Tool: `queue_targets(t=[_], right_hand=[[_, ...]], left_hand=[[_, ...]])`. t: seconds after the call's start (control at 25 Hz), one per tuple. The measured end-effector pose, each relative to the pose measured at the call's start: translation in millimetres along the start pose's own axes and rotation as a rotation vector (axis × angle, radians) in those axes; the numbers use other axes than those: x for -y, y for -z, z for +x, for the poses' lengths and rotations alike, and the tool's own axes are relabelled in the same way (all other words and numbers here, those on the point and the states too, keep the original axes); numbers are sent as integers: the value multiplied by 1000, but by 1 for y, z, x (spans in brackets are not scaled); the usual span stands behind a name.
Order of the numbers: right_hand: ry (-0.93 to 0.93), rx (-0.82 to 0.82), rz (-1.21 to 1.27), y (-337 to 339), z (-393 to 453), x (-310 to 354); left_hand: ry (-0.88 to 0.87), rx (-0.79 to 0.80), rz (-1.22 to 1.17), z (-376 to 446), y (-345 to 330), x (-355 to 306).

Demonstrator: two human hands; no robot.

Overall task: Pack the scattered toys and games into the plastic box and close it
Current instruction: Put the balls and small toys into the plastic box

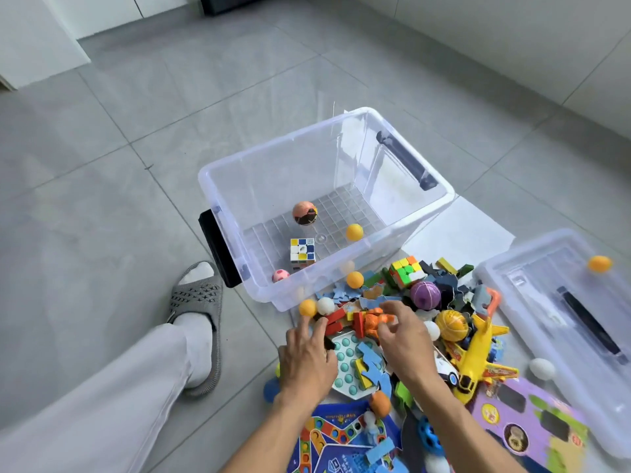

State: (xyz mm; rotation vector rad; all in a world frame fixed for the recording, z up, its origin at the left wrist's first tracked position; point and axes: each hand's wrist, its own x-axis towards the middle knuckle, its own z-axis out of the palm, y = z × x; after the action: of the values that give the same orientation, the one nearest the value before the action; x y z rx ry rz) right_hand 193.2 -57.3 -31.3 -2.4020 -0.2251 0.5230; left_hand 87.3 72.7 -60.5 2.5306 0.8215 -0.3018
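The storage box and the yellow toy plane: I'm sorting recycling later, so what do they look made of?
Storage box: clear, glossy plastic; the floor shows through its walls. Yellow toy plane: likely hard moulded plastic, shiny with printed red markings.

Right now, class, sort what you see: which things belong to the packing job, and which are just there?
Part of the job:
plastic box
lid
puzzle cube in the pile
yellow toy plane
orange ball
left hand
right hand

Just there:
grey slipper
floor tiles
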Motion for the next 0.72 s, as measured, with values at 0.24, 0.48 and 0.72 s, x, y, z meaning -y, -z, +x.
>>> queue_targets(t=[0.24, 0.48, 0.72], right_hand=[[280, 192, -532, -37, 79, -7], [393, 66, -738, -64, 99, -13], [260, 43, -626, -68, 84, -11]], left_hand=[[-1, 48, -55, 72, -34, 9], [-76, -57, -80, 76, -53, 14], [-110, -251, -486, 55, -33, -2]])
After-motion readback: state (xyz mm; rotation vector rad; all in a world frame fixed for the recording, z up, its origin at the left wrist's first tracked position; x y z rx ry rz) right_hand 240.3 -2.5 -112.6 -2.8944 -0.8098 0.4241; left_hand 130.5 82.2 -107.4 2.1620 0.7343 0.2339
